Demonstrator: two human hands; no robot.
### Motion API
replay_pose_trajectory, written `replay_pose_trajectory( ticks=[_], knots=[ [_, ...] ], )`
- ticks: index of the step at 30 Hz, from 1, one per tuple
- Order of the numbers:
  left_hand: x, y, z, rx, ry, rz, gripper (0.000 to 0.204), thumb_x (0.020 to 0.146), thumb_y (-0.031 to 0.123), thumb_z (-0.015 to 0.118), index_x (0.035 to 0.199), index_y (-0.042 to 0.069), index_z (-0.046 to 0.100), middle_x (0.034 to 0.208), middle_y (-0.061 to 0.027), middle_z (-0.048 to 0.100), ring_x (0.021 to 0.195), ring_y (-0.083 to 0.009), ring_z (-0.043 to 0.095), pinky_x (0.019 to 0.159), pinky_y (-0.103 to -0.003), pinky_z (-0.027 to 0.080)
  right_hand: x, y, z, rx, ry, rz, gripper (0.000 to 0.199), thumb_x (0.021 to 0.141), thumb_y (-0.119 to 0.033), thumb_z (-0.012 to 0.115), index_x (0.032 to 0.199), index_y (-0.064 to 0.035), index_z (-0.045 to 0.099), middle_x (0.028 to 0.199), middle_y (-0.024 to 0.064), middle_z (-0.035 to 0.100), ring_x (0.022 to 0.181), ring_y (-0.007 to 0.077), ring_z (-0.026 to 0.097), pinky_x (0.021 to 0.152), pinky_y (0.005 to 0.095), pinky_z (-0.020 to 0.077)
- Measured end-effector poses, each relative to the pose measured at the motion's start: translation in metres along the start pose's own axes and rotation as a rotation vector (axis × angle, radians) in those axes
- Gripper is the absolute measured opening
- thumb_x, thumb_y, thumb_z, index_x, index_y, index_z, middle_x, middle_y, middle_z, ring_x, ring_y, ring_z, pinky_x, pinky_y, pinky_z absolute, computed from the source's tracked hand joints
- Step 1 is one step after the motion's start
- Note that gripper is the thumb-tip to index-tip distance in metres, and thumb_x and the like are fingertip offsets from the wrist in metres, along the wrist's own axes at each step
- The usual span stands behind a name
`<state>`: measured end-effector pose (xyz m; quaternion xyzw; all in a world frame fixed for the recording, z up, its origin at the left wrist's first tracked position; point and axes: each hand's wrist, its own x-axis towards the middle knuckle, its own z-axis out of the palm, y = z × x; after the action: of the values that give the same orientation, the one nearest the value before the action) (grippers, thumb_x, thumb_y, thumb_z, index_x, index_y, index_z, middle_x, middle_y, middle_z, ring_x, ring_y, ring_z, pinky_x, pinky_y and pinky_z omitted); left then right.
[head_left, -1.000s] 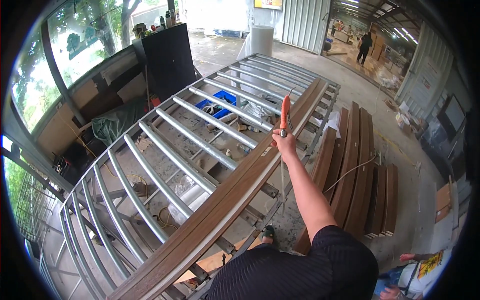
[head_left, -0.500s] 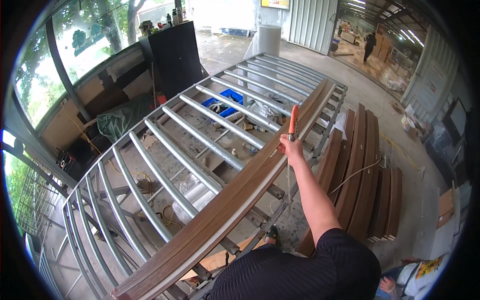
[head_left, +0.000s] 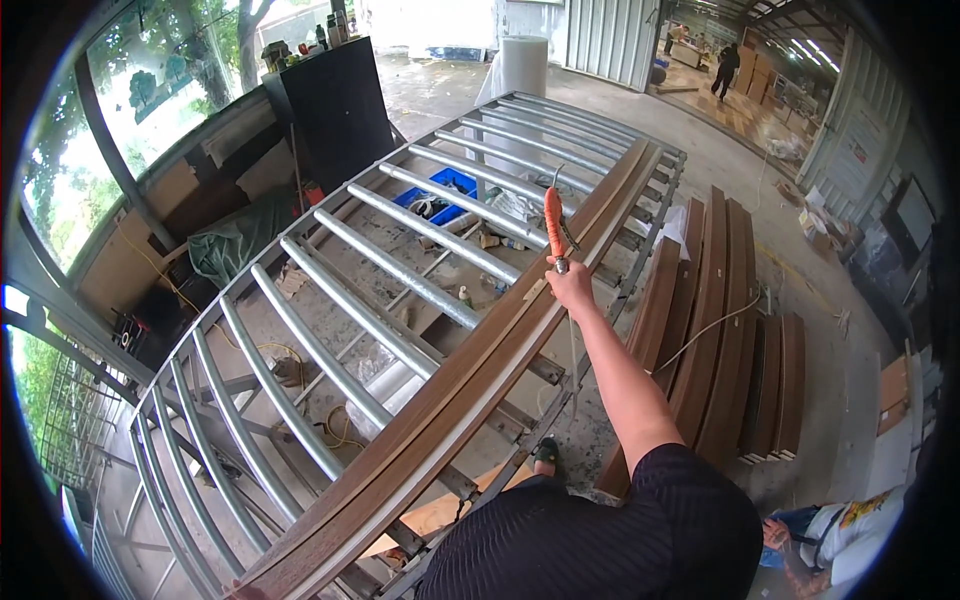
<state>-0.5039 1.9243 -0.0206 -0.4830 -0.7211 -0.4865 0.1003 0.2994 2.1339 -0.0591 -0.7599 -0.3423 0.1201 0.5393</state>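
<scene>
My right hand (head_left: 570, 285) is stretched out ahead and closed around the lower metal fitting of an orange air blow gun (head_left: 554, 220). The gun stands nearly upright, its thin curved nozzle at the top and a lever along one side. A thin hose (head_left: 574, 375) hangs down below my wrist. Under the hand, long brown grooved boards (head_left: 460, 385) lie side by side across a slatted frame of silver metal tubes (head_left: 405, 275). The hand is above these boards; whether it touches them I cannot tell. My left hand is out of view.
Several brown boards (head_left: 712, 320) are stacked on the floor at right, with a hose across them. Beneath the frame sits a blue crate (head_left: 452, 212). A black cabinet (head_left: 335, 110) stands at far left. A co-worker (head_left: 850, 540) is at lower right; another person (head_left: 727, 72) stands far back.
My right hand has moved slightly left. The air blow gun now leans a little left, and more of it shows. The view has shifted a little.
</scene>
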Motion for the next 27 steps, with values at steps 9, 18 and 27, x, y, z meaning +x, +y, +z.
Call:
replay_pose_trajectory(
  ticks=[9,18,27],
  knots=[
    [-0.009,-0.145,0.014,-0.407,-0.061,-0.194,0.051,0.094,0.018,0.067,0.134,-0.008,0.049,0.104,-0.0217,0.068,0.082,-0.0275,0.069,0.068,-0.035,0.059,-0.002,-0.012,0.017,0.163,0.038,0.224,0.040,0.080,-0.008,0.070,0.120,-0.0048,0.067,0.072,0.0020,0.063,0.055,0.0112,0.060,0.049,0.0269,0.0471],
    [0.003,-0.075,0.021,-0.398,0.038,-0.705,0.056,0.090,0.031,0.070,0.129,-0.002,0.048,0.098,-0.0127,0.066,0.080,-0.0226,0.065,0.067,-0.035,0.054,0.000,0.010,0.028,0.066,0.018,0.228,0.039,0.075,-0.005,0.071,0.114,-0.0017,0.068,0.073,0.0039,0.065,0.054,0.0111,0.060,0.047,0.0259,0.0493],
    [0.013,-0.035,0.045,-0.480,0.036,-0.779,0.024,0.095,0.025,0.068,0.090,0.009,0.051,0.068,0.0000,0.053,0.054,-0.0072,0.048,0.045,-0.024,0.039,0.002,0.006,0.014,0.120,-0.157,0.146,0.037,0.088,-0.017,0.070,0.123,-0.0078,0.066,0.091,-0.0008,0.062,0.067,0.0093,0.057,0.055,0.0243,0.0501]
  ],
)
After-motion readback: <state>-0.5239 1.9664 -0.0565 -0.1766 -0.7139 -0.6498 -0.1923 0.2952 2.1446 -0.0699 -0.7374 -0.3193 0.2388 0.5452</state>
